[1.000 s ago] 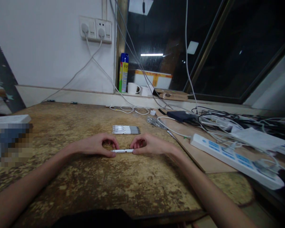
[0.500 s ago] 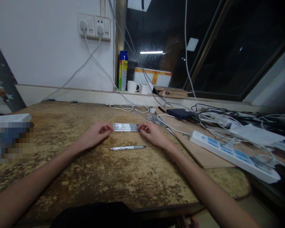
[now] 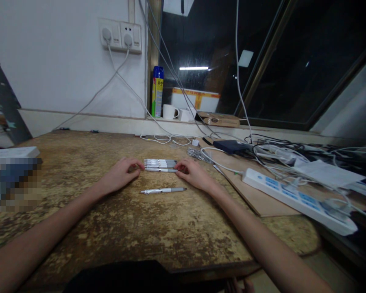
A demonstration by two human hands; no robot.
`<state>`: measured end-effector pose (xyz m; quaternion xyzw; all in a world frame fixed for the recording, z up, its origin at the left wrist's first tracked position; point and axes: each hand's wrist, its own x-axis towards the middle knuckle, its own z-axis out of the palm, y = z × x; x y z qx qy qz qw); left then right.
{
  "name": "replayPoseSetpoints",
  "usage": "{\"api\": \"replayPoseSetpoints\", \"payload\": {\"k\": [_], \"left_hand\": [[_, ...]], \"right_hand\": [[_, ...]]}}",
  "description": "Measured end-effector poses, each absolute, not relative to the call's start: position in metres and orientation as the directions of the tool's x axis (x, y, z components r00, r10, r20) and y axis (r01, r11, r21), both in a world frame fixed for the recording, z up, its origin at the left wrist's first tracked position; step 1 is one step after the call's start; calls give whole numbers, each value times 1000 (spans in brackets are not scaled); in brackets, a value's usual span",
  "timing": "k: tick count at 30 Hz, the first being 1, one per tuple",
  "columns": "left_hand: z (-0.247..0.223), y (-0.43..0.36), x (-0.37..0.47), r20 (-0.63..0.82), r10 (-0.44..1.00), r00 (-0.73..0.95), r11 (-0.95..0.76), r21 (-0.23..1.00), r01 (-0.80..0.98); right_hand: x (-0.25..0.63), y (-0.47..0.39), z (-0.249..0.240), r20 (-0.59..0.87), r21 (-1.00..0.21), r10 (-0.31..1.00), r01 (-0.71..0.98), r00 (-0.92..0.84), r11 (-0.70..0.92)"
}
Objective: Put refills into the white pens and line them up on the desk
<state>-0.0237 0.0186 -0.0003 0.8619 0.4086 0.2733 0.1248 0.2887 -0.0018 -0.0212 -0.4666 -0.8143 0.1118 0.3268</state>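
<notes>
I see two bare arms stretched out in front of the person. The left arm (image 3: 57, 221) comes from the low left and the right arm (image 3: 250, 228) from the low right. They lean in, so the hands face each other, near but apart. The left hand (image 3: 118, 177) bends its fingers (image 3: 135, 162) to the right. The right hand (image 3: 197, 175) curls left. Both thumbs sit nearer the person. I can't tell if either hand pinches tight.
</notes>
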Motion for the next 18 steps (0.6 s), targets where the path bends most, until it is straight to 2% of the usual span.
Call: {"api": "replayPoseSetpoints", "payload": {"k": [6,10,14,18], "left_hand": [[2,14,-19,439,711,549,-700,367,613],[8,6,-11,490,606,627,-792,292,537],[12,-3,-5,454,613,646,-790,343,508],[14,-7,-2,424,645,636,-762,427,488]], "right_hand": [[287,-6,-15,449,-448,823,709,-348,544],[283,-8,-9,418,-559,847,641,-329,526],[276,-10,-5,343,-726,873,492,-346,480],[269,-17,-3,336,-736,867,472,-367,485]]}}
